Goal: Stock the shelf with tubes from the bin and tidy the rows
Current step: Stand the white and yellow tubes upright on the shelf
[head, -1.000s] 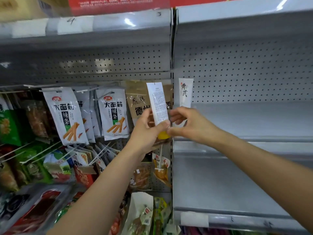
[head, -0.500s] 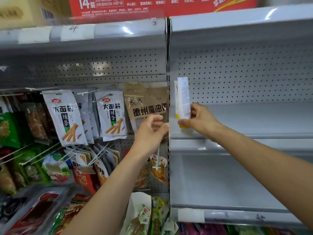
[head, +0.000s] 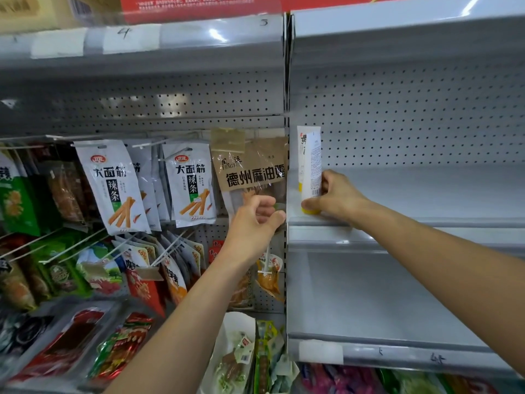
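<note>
Up on the grey shelf, the right hand grips a white tube standing cap-down beside a second tube; the left hand hovers curled, holding nothing.

4 and 5 on shelf strip, 大面筋 on white packet, 德州麻油 on brown bag

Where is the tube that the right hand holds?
Head view: the tube stands cap-down at the grey shelf's left end, in front of a second tube.
</note>
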`<state>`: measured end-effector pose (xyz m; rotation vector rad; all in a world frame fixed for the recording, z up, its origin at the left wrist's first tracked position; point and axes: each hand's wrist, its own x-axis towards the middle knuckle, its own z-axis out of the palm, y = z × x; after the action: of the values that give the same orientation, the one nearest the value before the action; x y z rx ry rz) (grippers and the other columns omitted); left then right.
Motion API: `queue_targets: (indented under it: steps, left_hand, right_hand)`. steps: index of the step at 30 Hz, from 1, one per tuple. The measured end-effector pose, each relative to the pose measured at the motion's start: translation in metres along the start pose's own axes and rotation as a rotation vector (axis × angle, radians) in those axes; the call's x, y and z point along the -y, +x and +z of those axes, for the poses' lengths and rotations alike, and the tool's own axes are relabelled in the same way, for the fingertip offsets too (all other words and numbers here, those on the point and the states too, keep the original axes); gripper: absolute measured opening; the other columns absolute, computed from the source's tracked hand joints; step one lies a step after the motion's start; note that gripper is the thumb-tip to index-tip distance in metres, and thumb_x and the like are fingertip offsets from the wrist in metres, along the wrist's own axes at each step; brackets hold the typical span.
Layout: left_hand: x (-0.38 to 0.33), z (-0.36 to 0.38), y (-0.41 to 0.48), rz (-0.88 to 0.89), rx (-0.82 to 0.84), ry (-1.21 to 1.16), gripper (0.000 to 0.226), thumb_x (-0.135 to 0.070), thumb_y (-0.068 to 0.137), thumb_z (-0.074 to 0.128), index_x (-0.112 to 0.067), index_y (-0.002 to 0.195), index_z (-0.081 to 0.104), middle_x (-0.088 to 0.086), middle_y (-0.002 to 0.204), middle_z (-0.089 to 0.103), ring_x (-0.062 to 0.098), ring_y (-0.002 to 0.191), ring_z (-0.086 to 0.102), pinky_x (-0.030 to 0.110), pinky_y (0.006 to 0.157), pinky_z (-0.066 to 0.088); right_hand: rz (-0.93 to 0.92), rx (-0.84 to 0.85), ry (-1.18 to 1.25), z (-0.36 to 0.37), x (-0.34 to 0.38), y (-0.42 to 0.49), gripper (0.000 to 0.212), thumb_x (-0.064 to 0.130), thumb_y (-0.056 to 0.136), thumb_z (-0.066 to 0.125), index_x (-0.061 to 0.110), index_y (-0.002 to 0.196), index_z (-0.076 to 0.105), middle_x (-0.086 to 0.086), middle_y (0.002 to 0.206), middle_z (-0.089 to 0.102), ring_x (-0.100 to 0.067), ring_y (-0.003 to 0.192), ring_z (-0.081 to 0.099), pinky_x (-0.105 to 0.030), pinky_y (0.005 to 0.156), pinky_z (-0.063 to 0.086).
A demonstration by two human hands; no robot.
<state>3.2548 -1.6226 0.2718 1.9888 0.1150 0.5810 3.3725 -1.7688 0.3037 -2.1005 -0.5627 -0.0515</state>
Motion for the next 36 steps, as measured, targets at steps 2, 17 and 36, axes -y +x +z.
queue_targets:
  steps: [2, 17, 36]
  left_hand:
    - [0.001, 0.000, -0.001, 0.002, 0.002, 0.002, 0.030, -0.027, 0.091, 0.063, -0.023, 0.120, 0.057, -0.007, 0.111, 0.060, -0.002, 0.095, 0.055, 0.009, 0.070, 0.040]
    - [0.066, -0.013, -0.083, -0.022, 0.099, 0.180, 0.019, -0.028, 0.091, 0.063, -0.022, 0.109, 0.063, -0.009, 0.094, 0.064, 0.007, 0.090, 0.060, 0.022, 0.080, 0.049]
    - [0.379, 0.112, -0.295, -1.147, 0.466, 0.021, 0.031, -0.032, 0.069, 0.075, -0.020, 0.091, 0.057, 0.011, 0.092, 0.065, 0.018, 0.066, 0.054, 0.026, 0.067, 0.041]
  right_hand:
    - [0.023, 0.012, -0.033, 0.000, 0.001, -0.001, 0.068, 0.012, 0.072, 0.081, 0.012, 0.130, 0.046, -0.007, 0.133, 0.057, -0.026, 0.120, 0.055, -0.042, 0.102, 0.047]
    - [-0.335, -0.196, -0.388, 0.067, -0.049, -0.150, 0.028, 0.018, 0.087, 0.061, 0.015, 0.114, 0.055, 0.002, 0.106, 0.056, -0.009, 0.090, 0.048, -0.032, 0.078, 0.045]
    - [0.403, 0.880, -0.706, 0.273, -0.346, -0.309, 0.026, 0.024, 0.086, 0.055, 0.019, 0.111, 0.054, -0.007, 0.124, 0.056, -0.027, 0.118, 0.052, -0.032, 0.087, 0.045]
